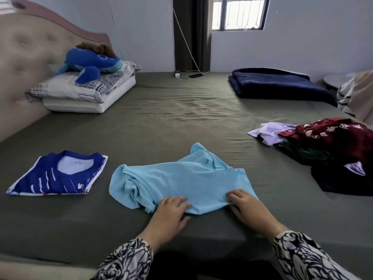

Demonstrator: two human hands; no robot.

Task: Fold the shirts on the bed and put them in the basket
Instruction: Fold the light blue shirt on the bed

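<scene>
- Left hand (170,211) and right hand (245,205) each pinch the near hem of the light blue shirt (177,178), fingers curled into the cloth.
- It lies crumpled on the bed (171,110) — draw the hem taut and smooth the bunched left side before folding.
- Folded blue shirt (58,173) sits left; unfolded pile (333,146) right — no basket in view.

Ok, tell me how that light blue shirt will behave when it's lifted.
Probably floppy: the light blue shirt lies bunched and creased under both hands. It looks thin, so likely light. Lifted by its near edge, it would likely sag and lose its shape.
</scene>
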